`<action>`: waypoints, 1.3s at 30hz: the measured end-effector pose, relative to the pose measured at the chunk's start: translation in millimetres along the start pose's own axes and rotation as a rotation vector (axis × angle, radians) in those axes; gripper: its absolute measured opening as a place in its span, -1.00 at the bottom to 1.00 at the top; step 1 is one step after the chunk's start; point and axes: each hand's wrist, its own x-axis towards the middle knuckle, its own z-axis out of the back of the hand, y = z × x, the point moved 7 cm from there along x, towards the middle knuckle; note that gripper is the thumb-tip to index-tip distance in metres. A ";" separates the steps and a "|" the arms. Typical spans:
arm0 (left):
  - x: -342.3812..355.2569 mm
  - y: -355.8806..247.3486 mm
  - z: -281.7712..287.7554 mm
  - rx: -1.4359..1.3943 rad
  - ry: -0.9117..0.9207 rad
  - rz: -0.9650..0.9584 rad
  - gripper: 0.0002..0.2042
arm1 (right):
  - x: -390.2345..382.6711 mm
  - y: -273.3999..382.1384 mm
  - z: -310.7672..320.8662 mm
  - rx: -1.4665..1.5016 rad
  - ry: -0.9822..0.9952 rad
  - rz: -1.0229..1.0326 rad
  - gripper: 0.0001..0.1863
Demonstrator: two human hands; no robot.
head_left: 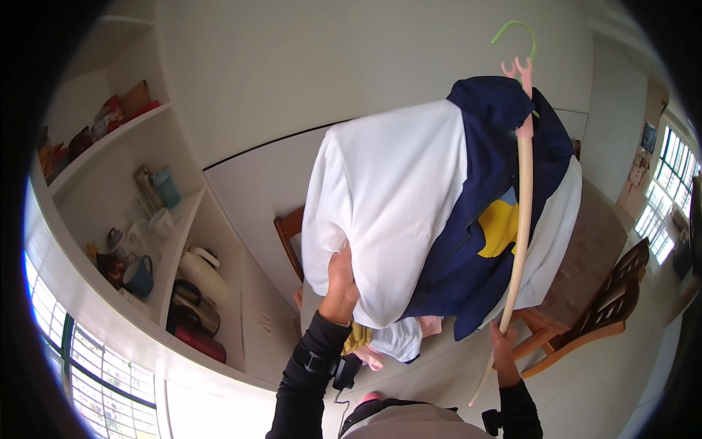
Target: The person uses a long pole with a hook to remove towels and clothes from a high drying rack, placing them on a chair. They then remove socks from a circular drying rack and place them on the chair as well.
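Note:
A white and navy jacket with a yellow patch spreads out before me, a green hanger rising from its collar. My left hand is closed on the white sleeve side; its fingers are partly hidden in the cloth. Low on a long pale pole, my right hand is wrapped round the shaft. The pole slants up across the jacket's front, and its pink forked head is just below the hanger's hook. Whether the fork bears the hanger I cannot tell.
Shelves on the left hold cups, a blue mug and kettles. Other clothes lie below the jacket. To the right stand a brown table and a wooden chair. Another chair is partly hidden.

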 end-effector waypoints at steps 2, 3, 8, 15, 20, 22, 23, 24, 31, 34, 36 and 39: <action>-6.4 -2.3 0.2 0.120 -0.038 -0.072 -0.56 | -1.8 6.3 -3.1 -0.002 0.021 0.038 -0.61; -7.2 -1.1 5.5 0.110 -0.095 -0.066 -0.55 | -1.9 9.0 -2.5 -0.007 0.003 0.052 -0.62; 2.9 4.4 26.9 0.201 -0.147 -0.112 -0.49 | 0.3 21.6 -3.7 -0.024 0.025 0.121 -0.61; -16.6 -119.2 9.5 1.652 -0.153 -0.734 -0.73 | -4.1 29.2 9.5 -0.136 0.019 0.174 -0.64; -28.7 -152.7 -74.6 1.379 0.186 -1.200 -0.64 | -13.7 17.4 -0.3 -0.127 0.127 0.116 -0.68; -11.1 -142.0 -86.7 1.618 0.248 -1.022 -0.66 | -14.6 11.9 -7.4 -0.108 0.150 0.103 -0.69; 1.4 -137.8 -83.0 1.714 0.213 -0.882 -0.65 | -13.3 6.8 -9.4 -0.160 0.143 0.064 -0.68; 14.8 -133.7 -76.1 1.816 0.159 -0.754 -0.63 | -11.6 4.2 -13.1 -0.184 0.148 0.065 -0.67; 84.5 -116.7 -9.2 1.787 -0.001 -0.934 -0.58 | 4.4 -36.6 -28.2 -0.412 0.249 0.054 -0.62; 122.9 -93.8 39.1 1.904 -0.019 -0.952 -0.58 | 5.2 -67.5 -25.0 -0.502 0.338 -0.013 -0.62; 152.5 -69.7 76.8 1.982 0.020 -0.846 -0.58 | 3.6 -95.3 -16.5 -0.617 0.409 -0.192 -0.62; 196.4 -24.6 135.8 2.054 0.059 -0.645 -0.58 | 3.7 -120.2 -11.2 -0.672 0.444 -0.362 -0.63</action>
